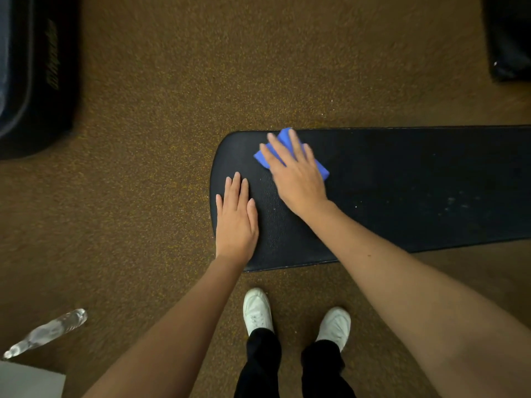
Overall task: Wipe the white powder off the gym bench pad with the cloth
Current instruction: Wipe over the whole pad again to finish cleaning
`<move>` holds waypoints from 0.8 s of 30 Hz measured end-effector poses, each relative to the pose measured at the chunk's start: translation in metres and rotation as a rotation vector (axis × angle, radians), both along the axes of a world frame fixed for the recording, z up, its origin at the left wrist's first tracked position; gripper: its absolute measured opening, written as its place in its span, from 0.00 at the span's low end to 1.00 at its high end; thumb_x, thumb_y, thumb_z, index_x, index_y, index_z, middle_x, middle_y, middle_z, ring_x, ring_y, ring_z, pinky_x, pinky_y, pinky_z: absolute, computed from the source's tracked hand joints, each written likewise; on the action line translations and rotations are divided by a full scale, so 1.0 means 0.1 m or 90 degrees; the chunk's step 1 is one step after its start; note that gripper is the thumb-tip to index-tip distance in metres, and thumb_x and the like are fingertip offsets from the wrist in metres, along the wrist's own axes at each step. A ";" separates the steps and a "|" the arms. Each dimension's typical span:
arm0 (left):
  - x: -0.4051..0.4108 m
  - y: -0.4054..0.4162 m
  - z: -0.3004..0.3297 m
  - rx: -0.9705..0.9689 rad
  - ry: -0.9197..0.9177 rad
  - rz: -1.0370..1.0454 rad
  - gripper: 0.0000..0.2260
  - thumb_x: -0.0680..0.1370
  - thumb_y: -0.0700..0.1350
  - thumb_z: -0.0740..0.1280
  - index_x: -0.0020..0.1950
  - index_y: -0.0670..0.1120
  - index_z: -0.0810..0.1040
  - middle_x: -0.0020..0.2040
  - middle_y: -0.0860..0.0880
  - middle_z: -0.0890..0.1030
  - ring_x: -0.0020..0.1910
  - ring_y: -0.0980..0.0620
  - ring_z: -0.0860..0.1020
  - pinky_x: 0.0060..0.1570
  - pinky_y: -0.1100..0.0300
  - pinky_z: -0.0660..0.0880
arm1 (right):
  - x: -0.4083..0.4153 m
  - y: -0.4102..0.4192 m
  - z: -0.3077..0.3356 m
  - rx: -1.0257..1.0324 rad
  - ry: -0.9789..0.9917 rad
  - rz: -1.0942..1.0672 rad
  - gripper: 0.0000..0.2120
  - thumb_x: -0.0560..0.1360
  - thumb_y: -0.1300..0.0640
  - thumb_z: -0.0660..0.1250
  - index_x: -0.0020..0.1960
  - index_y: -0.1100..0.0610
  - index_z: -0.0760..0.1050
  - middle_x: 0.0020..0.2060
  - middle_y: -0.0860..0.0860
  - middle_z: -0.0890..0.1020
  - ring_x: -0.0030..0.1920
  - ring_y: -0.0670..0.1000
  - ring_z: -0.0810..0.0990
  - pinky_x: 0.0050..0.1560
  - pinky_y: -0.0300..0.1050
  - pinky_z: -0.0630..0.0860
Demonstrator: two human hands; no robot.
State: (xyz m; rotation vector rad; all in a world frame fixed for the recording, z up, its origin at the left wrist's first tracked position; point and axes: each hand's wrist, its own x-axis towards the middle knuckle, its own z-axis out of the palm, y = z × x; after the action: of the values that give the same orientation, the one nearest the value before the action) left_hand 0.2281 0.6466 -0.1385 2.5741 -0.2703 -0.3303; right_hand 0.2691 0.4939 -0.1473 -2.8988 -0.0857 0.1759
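A black gym bench pad (402,173) runs from the centre to the right edge, its rounded end at the left. My right hand (296,173) lies flat with spread fingers on a folded blue cloth (321,170) and presses it onto the pad near the far edge. My left hand (237,219) rests flat on the pad's rounded end, fingers together, holding nothing. Faint white powder specks (454,203) remain on the pad to the right of the cloth.
Speckled brown rubber floor (143,196) surrounds the bench. A black padded piece of equipment (34,76) stands at the far left and another dark object (508,38) at the top right. A clear plastic bottle (46,333) lies at the lower left. My white shoes (257,310) stand beside the bench.
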 end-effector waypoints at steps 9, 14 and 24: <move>0.03 -0.09 0.03 0.048 -0.023 -0.060 0.27 0.79 0.52 0.41 0.74 0.41 0.59 0.76 0.45 0.55 0.75 0.49 0.48 0.73 0.47 0.45 | -0.01 -0.57 0.00 -0.007 -0.015 -0.256 0.26 0.79 0.59 0.58 0.75 0.53 0.57 0.75 0.52 0.58 0.75 0.59 0.50 0.72 0.60 0.53; 0.07 -0.24 0.03 0.024 -0.013 -0.052 0.28 0.79 0.53 0.40 0.74 0.40 0.58 0.76 0.45 0.55 0.75 0.48 0.48 0.73 0.47 0.45 | -0.27 -0.27 0.01 -0.004 -0.036 -0.266 0.26 0.77 0.58 0.60 0.74 0.54 0.59 0.75 0.54 0.60 0.74 0.63 0.53 0.70 0.61 0.56; -0.01 -0.27 0.03 0.069 -0.013 -0.081 0.28 0.79 0.53 0.39 0.74 0.40 0.58 0.76 0.45 0.53 0.76 0.49 0.47 0.73 0.48 0.45 | -0.37 -0.71 0.02 -0.004 -0.014 -0.273 0.27 0.78 0.60 0.59 0.75 0.53 0.57 0.75 0.54 0.58 0.75 0.61 0.51 0.71 0.61 0.54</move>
State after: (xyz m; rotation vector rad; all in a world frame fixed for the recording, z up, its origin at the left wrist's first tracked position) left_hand 0.2271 0.6197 -0.1354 2.6747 -0.4353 -0.3743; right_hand 0.2322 0.4227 -0.1456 -2.8427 0.5276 0.0658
